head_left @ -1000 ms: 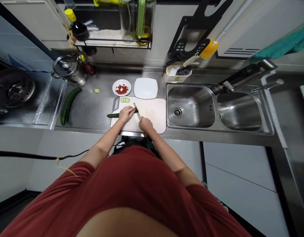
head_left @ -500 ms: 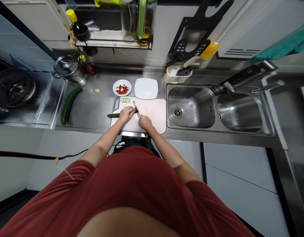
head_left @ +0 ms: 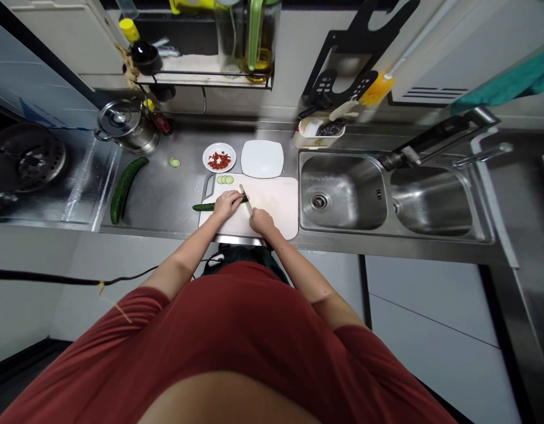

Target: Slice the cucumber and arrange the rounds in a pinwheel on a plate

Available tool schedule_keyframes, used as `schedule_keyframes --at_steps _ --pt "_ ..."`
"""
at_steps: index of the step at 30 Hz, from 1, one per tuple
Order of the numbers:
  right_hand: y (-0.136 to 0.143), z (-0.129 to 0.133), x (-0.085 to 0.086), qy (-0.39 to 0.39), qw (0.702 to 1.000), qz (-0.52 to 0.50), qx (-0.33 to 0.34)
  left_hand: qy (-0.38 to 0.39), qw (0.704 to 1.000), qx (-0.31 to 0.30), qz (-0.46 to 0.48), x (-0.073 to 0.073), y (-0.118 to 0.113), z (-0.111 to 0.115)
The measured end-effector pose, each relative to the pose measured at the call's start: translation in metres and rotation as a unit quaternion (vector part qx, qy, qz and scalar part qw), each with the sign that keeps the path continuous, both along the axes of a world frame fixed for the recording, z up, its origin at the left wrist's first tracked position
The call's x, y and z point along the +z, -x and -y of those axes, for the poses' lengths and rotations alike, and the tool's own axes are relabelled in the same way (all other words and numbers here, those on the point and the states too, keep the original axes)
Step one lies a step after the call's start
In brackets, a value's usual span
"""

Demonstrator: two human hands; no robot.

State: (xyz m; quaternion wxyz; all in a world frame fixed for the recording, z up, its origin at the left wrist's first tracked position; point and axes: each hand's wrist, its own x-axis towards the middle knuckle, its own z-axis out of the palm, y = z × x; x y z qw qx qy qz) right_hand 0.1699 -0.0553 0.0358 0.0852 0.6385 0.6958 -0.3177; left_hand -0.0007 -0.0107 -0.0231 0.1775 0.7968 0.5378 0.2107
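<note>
On the white cutting board (head_left: 276, 206) lies a dark green cucumber (head_left: 204, 207), its left end reaching past the board. My left hand (head_left: 227, 204) is closed over the cucumber near its right end. A kitchen knife (head_left: 246, 198) is in the grip of my right hand (head_left: 261, 222), its blade angled up and left beside the cucumber's right end. Whether the edge touches the cucumber I cannot tell. Several pale cucumber slices (head_left: 225, 179) rest at the board's upper left. Behind the board are a plate of chopped red pieces (head_left: 219, 160) and a white square plate (head_left: 261, 158).
A whole cucumber (head_left: 125, 187) and a small cucumber piece (head_left: 174, 162) lie on the steel counter to the left. Farther back stands a lidded steel pot (head_left: 128, 125). The double sink (head_left: 342, 194) adjoins the board on the right. A rack with bottles (head_left: 203, 76) hangs above.
The knife and my right hand have shifted very slightly to the right. My left hand stays on the cucumber.
</note>
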Motion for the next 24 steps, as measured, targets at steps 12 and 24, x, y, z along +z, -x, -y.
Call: schedule_keyframes --at_steps 12,24 --pt "-0.006 0.013 -0.004 0.004 1.0 0.002 -0.004 0.009 1.0 0.011 -0.008 0.004 -0.001 0.001" --pt "0.0 0.006 -0.005 0.004 1.0 0.009 -0.002 0.003 1.0 0.007 -0.009 -0.001 -0.001 0.0"
